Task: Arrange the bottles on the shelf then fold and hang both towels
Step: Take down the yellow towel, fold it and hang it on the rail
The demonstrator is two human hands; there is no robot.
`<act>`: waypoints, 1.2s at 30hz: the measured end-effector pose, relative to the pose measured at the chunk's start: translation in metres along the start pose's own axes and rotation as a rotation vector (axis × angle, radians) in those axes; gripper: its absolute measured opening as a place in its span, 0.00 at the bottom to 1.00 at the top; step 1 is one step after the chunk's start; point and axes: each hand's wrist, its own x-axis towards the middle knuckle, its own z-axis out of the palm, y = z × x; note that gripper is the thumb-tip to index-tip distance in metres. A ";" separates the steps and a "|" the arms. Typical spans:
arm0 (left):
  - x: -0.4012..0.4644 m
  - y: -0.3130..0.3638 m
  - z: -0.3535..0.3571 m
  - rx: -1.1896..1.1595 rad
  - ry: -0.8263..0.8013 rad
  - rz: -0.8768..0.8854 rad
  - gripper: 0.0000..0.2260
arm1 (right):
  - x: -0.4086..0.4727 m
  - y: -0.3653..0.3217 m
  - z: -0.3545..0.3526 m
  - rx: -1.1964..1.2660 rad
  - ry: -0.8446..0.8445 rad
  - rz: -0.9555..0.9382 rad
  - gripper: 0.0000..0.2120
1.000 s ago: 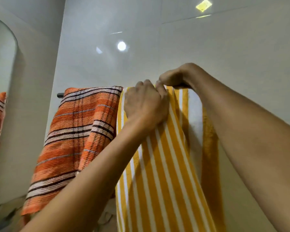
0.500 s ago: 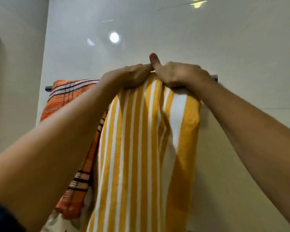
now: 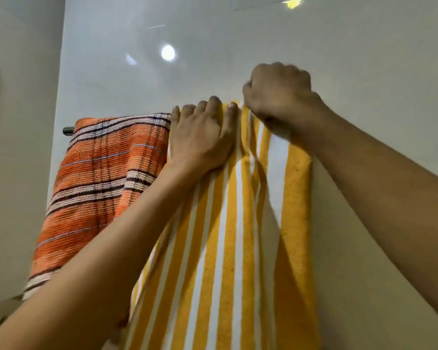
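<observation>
I count two towels on one rail [image 3: 67, 130]: an orange plaid towel [image 3: 106, 178] at nine o'clock and a yellow striped towel [image 3: 240, 236] at six, hanging just beside it. My left hand [image 3: 202, 137] lies flat on the yellow towel's top fold, fingers straight and pressing. My right hand [image 3: 278, 94] is at one o'clock, curled into a fist above the fold (whether it pinches cloth, I cannot tell). Both forearms reach up from below. Behind is a glossy white tiled wall [image 3: 238, 41] with light reflections.
</observation>
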 end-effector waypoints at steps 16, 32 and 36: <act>0.054 -0.016 -0.012 0.041 -0.317 -0.055 0.25 | 0.020 0.001 0.017 0.329 -0.494 0.095 0.30; -0.001 -0.026 -0.013 -0.033 -0.135 0.115 0.19 | -0.039 0.002 0.036 -0.122 0.229 -0.250 0.27; -0.008 -0.030 -0.011 -0.046 -0.130 0.133 0.21 | -0.048 0.003 0.043 -0.110 0.262 -0.242 0.26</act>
